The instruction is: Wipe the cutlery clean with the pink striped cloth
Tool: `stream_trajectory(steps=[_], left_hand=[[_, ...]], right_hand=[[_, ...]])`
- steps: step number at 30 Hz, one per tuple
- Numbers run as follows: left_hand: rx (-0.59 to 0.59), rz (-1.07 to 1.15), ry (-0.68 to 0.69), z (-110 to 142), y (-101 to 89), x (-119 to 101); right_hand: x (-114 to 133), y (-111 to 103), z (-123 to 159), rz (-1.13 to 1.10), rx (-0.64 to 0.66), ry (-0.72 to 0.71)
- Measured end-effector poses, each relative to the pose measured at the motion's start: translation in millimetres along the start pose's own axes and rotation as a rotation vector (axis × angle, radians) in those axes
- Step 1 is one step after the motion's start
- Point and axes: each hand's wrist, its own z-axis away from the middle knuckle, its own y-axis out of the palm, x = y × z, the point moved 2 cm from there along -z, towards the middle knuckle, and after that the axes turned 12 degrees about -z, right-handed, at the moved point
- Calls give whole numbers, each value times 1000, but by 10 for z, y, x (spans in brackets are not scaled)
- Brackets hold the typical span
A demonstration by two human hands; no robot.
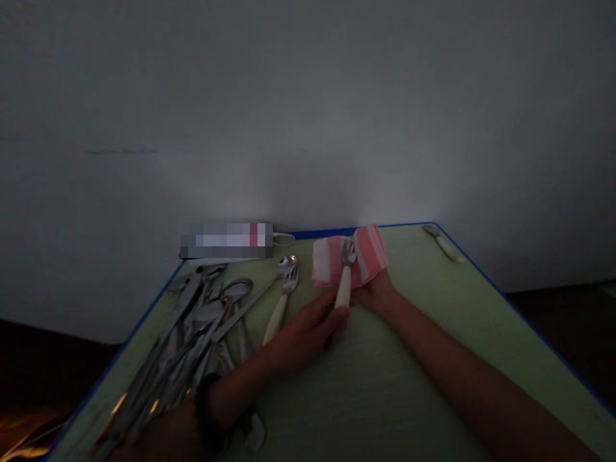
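Observation:
My left hand (320,324) is closed round the pale handle of a fork (345,282), tines pointing away from me. The fork's metal head lies against a pink-and-white striped cloth (327,260). Under and behind that cloth is my right hand (378,292), its fingers mostly covered; the cloth drapes over it. Left of my left hand, another fork with a pale handle (279,308) rests on the table beside a long-handled spoon (287,263).
A heap of metal cutlery (192,340) spreads over the table's left side. A blurred-out box-like object (226,242) with a white cord stands at the back left. One pale-handled knife (443,244) lies at the far right. Behind the blue-edged green table (385,398) rises a wall.

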Motion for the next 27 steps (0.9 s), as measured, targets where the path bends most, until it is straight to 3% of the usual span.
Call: stream_trajectory(steps=[8, 19, 23, 27], left_hand=[[-2, 46, -118, -19, 22, 36], [66, -138, -37, 13, -9, -33], [61, -142, 35, 7, -6, -46], [60, -105, 6, -8, 1, -25]], right_hand=[[-18, 42, -14, -37, -71, 84], [1, -33, 4, -21, -24, -48], [-35, -86, -1, 44, -49, -15], [-46, -123, -15, 48, -5, -1]])
